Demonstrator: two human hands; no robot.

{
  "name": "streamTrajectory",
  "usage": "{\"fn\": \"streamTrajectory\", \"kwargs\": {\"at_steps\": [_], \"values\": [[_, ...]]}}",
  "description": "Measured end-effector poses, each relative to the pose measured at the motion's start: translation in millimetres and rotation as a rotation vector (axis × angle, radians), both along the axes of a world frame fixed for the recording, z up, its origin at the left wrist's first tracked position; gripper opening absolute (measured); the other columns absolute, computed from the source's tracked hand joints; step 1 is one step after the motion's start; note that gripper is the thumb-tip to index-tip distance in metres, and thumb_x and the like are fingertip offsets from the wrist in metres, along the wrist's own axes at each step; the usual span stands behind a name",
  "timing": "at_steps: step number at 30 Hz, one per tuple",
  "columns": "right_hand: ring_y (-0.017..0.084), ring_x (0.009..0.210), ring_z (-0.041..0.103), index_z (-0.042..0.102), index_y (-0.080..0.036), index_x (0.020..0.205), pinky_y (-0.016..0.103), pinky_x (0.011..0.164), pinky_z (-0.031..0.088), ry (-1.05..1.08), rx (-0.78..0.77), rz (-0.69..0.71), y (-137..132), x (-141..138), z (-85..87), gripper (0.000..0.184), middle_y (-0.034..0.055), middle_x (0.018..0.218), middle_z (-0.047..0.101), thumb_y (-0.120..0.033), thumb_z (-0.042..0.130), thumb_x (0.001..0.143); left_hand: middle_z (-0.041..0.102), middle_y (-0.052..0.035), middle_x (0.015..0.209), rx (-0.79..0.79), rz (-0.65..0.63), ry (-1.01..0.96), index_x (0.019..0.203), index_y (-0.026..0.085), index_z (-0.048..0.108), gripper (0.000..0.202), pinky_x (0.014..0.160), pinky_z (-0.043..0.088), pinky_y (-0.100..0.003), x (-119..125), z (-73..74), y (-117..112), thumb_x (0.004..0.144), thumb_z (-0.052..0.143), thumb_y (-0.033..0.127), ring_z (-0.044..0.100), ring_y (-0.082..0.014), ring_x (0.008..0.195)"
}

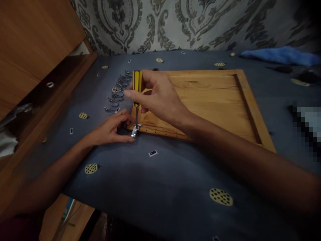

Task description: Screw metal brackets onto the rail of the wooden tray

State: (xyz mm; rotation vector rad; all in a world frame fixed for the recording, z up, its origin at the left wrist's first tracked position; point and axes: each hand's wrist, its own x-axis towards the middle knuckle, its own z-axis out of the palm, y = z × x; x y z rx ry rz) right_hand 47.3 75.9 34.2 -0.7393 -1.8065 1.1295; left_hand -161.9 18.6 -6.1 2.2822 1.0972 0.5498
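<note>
My right hand (pixel 157 95) grips a yellow-and-black screwdriver (pixel 136 82), which stands nearly upright. The tip of its shaft meets a small shiny metal hook (pixel 134 131) at the front left corner of a wooden tray-like board (pixel 160 130). Small dark holes run along that front edge. Close by on the left, my left hand (pixel 112 129) has its thumb and forefinger around the hook, steadying it against the board. Several more metal hooks (pixel 114 102) lie in a row on the cloth beyond my left hand.
A dark blue cloth with pineapple prints (pixel 120 180) covers the table. Wooden furniture (pixel 37 43) stands along the left side. At the far right are a blue cloth (pixel 281 56) and a pixelated object (pixel 309 122). A patterned curtain (pixel 160 26) hangs behind.
</note>
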Motion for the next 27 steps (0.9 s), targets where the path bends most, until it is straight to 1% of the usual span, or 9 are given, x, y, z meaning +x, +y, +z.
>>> {"fn": "streamTrajectory", "kwargs": {"at_steps": [2,4,6,9,15,18,21,24,27], "values": [[0.009,0.057,0.055,0.052,-0.021,0.080,0.024,0.049,0.046,0.028,-0.033,0.098,-1,3,4.4,0.029,-0.0024,0.081,0.062,-0.034,0.074,0.095,0.054,-0.0014,0.093,-0.008,0.007,0.002,0.104,0.019,0.062,0.046,0.076,0.044,-0.029,1,1.2,0,0.089,0.074,0.061,0.049,-0.0187,0.084],[0.008,0.052,0.056,0.049,-0.021,0.078,0.025,0.047,0.046,0.075,-0.020,0.151,-4,6,10.2,0.036,-0.0024,0.080,0.062,-0.043,0.072,0.096,0.052,-0.0011,0.091,-0.013,0.009,0.002,0.097,0.019,0.061,0.045,0.076,0.043,-0.029,3,2.3,0,0.089,0.073,0.062,0.048,-0.0188,0.084],[0.009,0.051,0.057,0.047,-0.021,0.076,0.027,0.046,0.046,0.140,0.036,0.126,-6,9,16.0,0.043,-0.0015,0.079,0.062,-0.052,0.071,0.096,0.051,-0.0006,0.089,-0.017,0.005,-0.007,0.092,0.019,0.059,0.044,0.076,0.043,-0.029,3,2.9,0,0.089,0.074,0.061,0.048,-0.0190,0.084],[0.009,0.051,0.058,0.045,-0.021,0.076,0.029,0.046,0.043,0.162,0.110,0.086,-9,12,20.6,0.049,0.0003,0.080,0.062,-0.059,0.071,0.093,0.051,-0.0004,0.089,-0.032,0.001,-0.032,0.095,0.019,0.059,0.042,0.077,0.043,-0.030,3,2.1,1,0.087,0.076,0.057,0.049,-0.0188,0.084],[0.011,0.062,0.054,0.045,-0.022,0.080,0.027,0.053,0.045,0.026,0.139,0.058,-12,11,10.4,0.053,0.0004,0.083,0.060,-0.070,0.064,0.093,0.052,-0.0012,0.093,-0.050,0.013,-0.026,0.103,0.020,0.062,0.043,0.077,0.046,-0.030,0,-1.2,1,0.086,0.078,0.056,0.050,-0.0188,0.085],[0.013,0.070,0.054,0.044,-0.023,0.079,0.027,0.057,0.046,0.035,0.141,0.073,-12,10,4.5,0.053,0.0007,0.082,0.057,-0.071,0.062,0.093,0.052,-0.0013,0.094,-0.056,0.017,-0.026,0.105,0.020,0.062,0.043,0.078,0.046,-0.030,0,-0.8,1,0.086,0.078,0.055,0.050,-0.0185,0.085],[0.015,0.077,0.055,0.043,-0.023,0.079,0.027,0.061,0.047,0.028,0.171,0.084,-11,9,1.7,0.051,0.0005,0.082,0.054,-0.069,0.061,0.094,0.052,-0.0011,0.093,-0.040,0.010,-0.019,0.105,0.020,0.062,0.042,0.078,0.045,-0.031,1,0.0,1,0.086,0.078,0.053,0.050,-0.0184,0.085],[0.015,0.076,0.055,0.043,-0.024,0.080,0.026,0.060,0.047,0.012,0.186,0.097,-11,8,0.9,0.049,-0.0003,0.079,0.052,-0.067,0.061,0.095,0.053,-0.0012,0.093,-0.028,0.005,-0.014,0.106,0.020,0.063,0.042,0.078,0.044,-0.031,1,0.2,1,0.087,0.078,0.054,0.051,-0.0190,0.085],[0.015,0.076,0.057,0.044,-0.023,0.081,0.026,0.060,0.048,0.011,0.159,0.109,-12,8,0.0,0.047,-0.0003,0.078,0.052,-0.064,0.061,0.096,0.054,-0.0016,0.092,-0.024,0.008,0.000,0.106,0.020,0.064,0.043,0.078,0.045,-0.032,1,-0.1,1,0.087,0.077,0.056,0.051,-0.0196,0.086]]}}
